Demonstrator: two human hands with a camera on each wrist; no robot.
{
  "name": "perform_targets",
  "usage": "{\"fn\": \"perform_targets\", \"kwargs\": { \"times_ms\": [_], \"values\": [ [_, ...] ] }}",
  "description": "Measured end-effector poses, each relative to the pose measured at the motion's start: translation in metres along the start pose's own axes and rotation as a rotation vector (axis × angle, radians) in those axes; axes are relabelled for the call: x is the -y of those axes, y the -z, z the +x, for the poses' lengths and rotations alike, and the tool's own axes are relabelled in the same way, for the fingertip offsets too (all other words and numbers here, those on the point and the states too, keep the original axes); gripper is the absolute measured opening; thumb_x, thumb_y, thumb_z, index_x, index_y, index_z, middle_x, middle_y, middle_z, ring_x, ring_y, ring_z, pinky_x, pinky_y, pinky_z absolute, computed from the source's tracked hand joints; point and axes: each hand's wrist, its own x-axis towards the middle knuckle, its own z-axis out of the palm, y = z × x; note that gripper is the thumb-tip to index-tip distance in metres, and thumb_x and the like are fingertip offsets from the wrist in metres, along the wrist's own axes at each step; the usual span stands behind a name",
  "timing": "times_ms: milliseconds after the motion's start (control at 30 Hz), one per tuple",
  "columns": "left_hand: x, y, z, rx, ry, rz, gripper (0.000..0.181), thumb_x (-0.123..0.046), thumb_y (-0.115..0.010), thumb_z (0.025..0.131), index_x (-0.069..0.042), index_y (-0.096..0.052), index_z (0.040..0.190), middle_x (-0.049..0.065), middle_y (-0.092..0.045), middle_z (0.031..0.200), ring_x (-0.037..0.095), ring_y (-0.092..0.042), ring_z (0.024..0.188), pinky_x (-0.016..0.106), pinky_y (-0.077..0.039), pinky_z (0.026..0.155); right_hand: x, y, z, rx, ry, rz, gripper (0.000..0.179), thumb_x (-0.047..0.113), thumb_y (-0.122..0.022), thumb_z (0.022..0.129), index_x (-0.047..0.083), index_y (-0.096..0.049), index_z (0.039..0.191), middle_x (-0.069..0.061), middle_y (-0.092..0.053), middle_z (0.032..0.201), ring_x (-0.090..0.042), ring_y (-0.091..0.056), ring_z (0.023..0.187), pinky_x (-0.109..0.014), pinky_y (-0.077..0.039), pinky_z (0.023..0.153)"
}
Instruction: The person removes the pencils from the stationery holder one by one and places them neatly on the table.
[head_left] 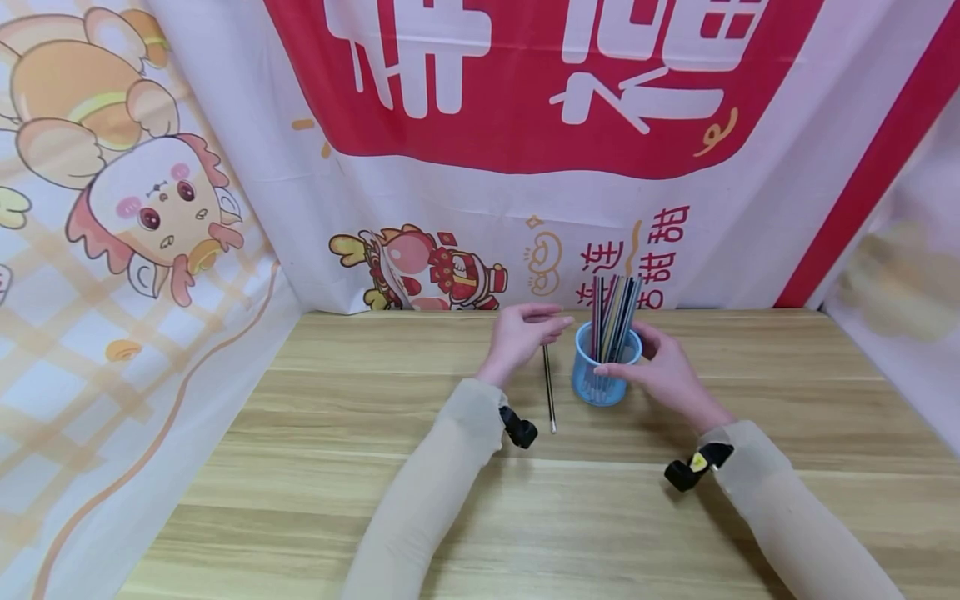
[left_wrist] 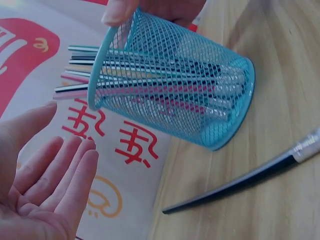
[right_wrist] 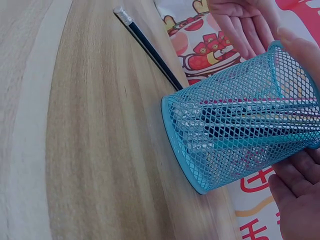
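Note:
A light blue mesh pencil cup (head_left: 599,385) stands upright on the table, holding several pencils (head_left: 617,312) with their eraser ends down. My right hand (head_left: 663,371) holds the cup from the right, its thumb (right_wrist: 300,52) at the rim and its fingers on the far side. One black pencil (head_left: 550,392) lies on the wood left of the cup, its silver-banded eraser end (right_wrist: 121,14) toward me. Just over the far end of that pencil is my left hand (head_left: 525,333). Its fingers (left_wrist: 75,170) are extended, slightly bent and apart from the thumb, with nothing between them.
The wood-grain table (head_left: 337,483) reaches back to a white cloth (head_left: 450,192) printed in red with characters and cartoon figures. Another printed cloth (head_left: 247,308) hangs along the left side. Each wrist wears a small black camera mount (head_left: 519,427).

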Motion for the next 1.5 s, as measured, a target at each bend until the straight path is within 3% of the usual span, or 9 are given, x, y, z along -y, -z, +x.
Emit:
{"fn": "perform_targets", "kwargs": {
  "times_ms": [267, 600, 1000, 1267, 1500],
  "values": [
    [-0.009, -0.010, 0.002, 0.025, -0.050, 0.134, 0.043, -0.030, -0.087, 0.083, -0.011, -0.074, 0.120, -0.006, -0.074, 0.107, 0.008, -0.070, 0.093, 0.025, -0.059, 0.084, 0.001, -0.001, 0.000, -0.005, -0.018, 0.046, 0.098, 0.037, -0.093, 0.074, -0.001, -0.042, 0.149, -0.021, -0.055, 0.140, -0.035, -0.055, 0.125, -0.050, -0.044, 0.110],
    [-0.005, -0.023, 0.010, 0.035, -0.060, 0.215, 0.040, -0.031, -0.088, 0.082, -0.015, -0.077, 0.117, -0.012, -0.075, 0.102, 0.005, -0.068, 0.096, 0.030, -0.055, 0.093, 0.002, -0.001, 0.001, -0.008, -0.030, 0.065, 0.099, 0.036, -0.093, 0.074, -0.001, -0.041, 0.149, -0.021, -0.055, 0.141, -0.035, -0.054, 0.127, -0.050, -0.042, 0.111],
    [0.005, -0.031, 0.016, 0.106, -0.074, 0.312, 0.028, -0.033, -0.085, 0.085, -0.022, -0.079, 0.111, -0.010, -0.074, 0.108, 0.005, -0.066, 0.098, 0.027, -0.055, 0.090, -0.001, -0.001, -0.003, -0.006, -0.018, 0.081, 0.093, 0.029, -0.092, 0.077, -0.001, -0.041, 0.148, -0.020, -0.056, 0.139, -0.034, -0.056, 0.125, -0.047, -0.043, 0.110],
    [0.011, -0.031, 0.017, 0.135, -0.083, 0.296, 0.028, -0.034, -0.084, 0.087, -0.021, -0.078, 0.112, -0.010, -0.074, 0.107, 0.005, -0.067, 0.098, 0.028, -0.055, 0.091, 0.000, -0.001, -0.004, 0.003, -0.034, 0.082, 0.094, 0.031, -0.092, 0.077, -0.001, -0.040, 0.149, -0.020, -0.054, 0.141, -0.034, -0.054, 0.128, -0.047, -0.041, 0.113],
    [0.008, -0.032, 0.017, 0.099, -0.098, 0.272, 0.026, -0.030, -0.083, 0.088, -0.019, -0.079, 0.111, -0.008, -0.074, 0.111, 0.005, -0.067, 0.100, 0.027, -0.054, 0.092, 0.000, 0.000, -0.004, 0.005, -0.026, 0.092, 0.092, 0.028, -0.091, 0.078, -0.002, -0.040, 0.148, -0.021, -0.054, 0.141, -0.034, -0.053, 0.128, -0.048, -0.040, 0.113]
  ]
}}
